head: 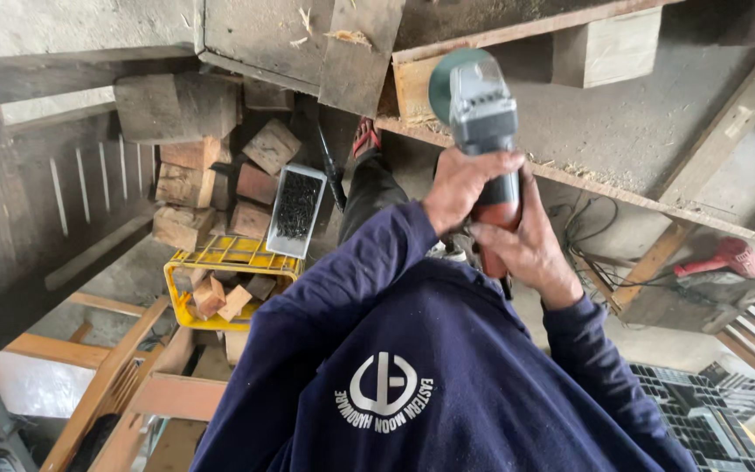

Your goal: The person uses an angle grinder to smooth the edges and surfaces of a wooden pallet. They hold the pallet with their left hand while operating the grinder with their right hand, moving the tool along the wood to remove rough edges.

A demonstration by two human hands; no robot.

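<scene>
Gripping angle grinder [482,122] — yellow crate [225,284], wood blocks [194,166] near left hand [465,183].

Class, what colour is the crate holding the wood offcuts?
Yellow: the wire crate shows best in the head view, lower left.

yellow crate [187,301] of wood offcuts | stacked wood blocks [194,166] | red power tool [720,259]

Concrete floor [640,131] is seen w/ sawdust; wood blocks [194,166] are stacked by yellow crate [187,308]; planks [570,183] are laid across.
</scene>
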